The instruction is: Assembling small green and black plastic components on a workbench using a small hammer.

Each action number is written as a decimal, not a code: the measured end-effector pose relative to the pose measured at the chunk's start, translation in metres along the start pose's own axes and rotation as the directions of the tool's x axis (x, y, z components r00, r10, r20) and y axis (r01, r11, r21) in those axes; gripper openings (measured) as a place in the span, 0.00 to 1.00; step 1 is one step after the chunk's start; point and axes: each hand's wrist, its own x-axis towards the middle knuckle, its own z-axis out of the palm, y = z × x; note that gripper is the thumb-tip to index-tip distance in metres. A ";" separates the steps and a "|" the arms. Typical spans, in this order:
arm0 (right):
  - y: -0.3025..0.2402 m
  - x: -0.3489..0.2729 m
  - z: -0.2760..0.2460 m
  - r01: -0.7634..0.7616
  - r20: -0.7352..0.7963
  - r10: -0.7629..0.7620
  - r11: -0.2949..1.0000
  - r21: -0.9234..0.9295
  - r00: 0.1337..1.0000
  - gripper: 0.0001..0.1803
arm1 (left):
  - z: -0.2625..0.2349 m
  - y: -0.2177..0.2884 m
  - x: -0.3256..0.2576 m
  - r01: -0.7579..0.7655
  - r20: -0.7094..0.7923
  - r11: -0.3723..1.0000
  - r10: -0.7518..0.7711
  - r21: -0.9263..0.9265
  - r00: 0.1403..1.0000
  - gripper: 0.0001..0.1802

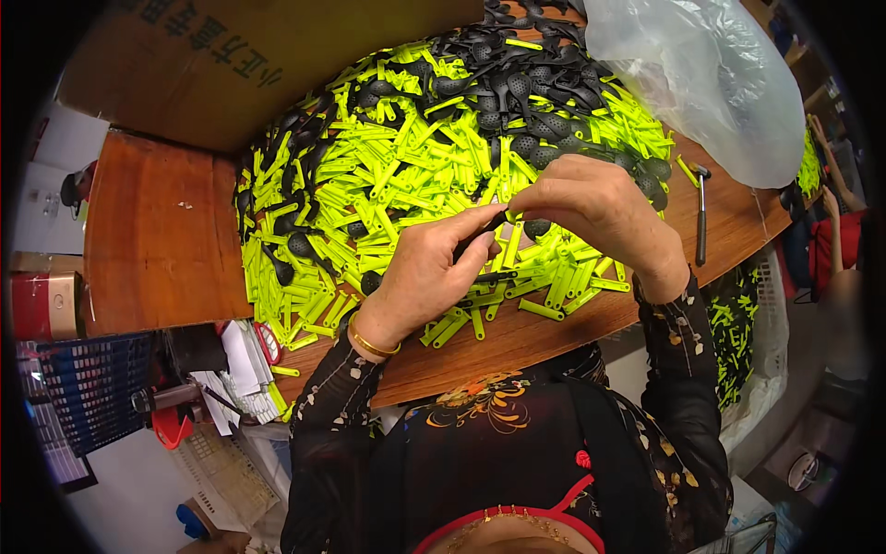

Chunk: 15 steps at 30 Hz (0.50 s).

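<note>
My left hand (420, 272) is closed around a narrow black piece (466, 246), which looks like the handle of a black spoon; most of it is hidden by the fingers. Close beside its upper end, my right hand (600, 198) is pinched with thumb and forefinger together. What those fingertips hold, if anything, is too small to make out. Under and around both hands lies a wide heap of bright yellow-green plastic strips (406, 157), each with a small hole at the end. Black spoons with perforated round heads (521, 88) are piled at the far side and scattered among the strips.
A small hammer (701, 217) lies on the wooden table (729, 198) right of the heap. A large cardboard box (185, 74) stands far left, a translucent plastic bag (701, 83) far right. Below the right edge sits a lined basket (771, 314) of strips. Another person's arm (835, 217) shows farther right.
</note>
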 end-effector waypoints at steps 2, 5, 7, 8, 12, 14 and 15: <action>0.004 0.001 -0.001 0.010 0.011 -0.011 1.000 0.018 1.000 0.12 | 0.000 0.001 0.000 0.010 0.017 1.000 -0.009 -0.007 1.000 0.19; 0.007 0.000 0.002 0.023 0.014 -0.023 0.999 0.044 1.000 0.12 | 0.000 -0.001 0.000 0.045 0.032 0.998 -0.044 -0.037 0.999 0.19; 0.008 -0.001 0.002 0.021 0.009 -0.021 0.998 0.051 1.000 0.12 | -0.002 0.000 0.000 -0.004 0.080 1.000 0.002 0.021 0.997 0.19; 0.008 -0.001 0.003 0.025 0.011 -0.025 0.999 0.045 1.000 0.12 | -0.002 0.002 0.000 -0.004 0.081 1.000 0.002 0.021 0.997 0.19; 0.009 -0.001 0.004 0.036 0.009 -0.037 0.998 0.042 0.999 0.11 | -0.001 0.001 0.002 0.124 0.115 0.990 -0.116 -0.070 0.987 0.18; 0.009 -0.001 0.003 0.031 0.014 -0.031 0.999 0.040 0.999 0.11 | 0.000 -0.001 0.003 0.100 0.101 0.994 -0.094 -0.050 0.990 0.18; 0.009 -0.001 0.003 0.025 0.018 -0.026 0.999 0.038 1.000 0.11 | -0.001 0.002 0.003 0.092 0.110 0.995 -0.087 -0.040 0.990 0.18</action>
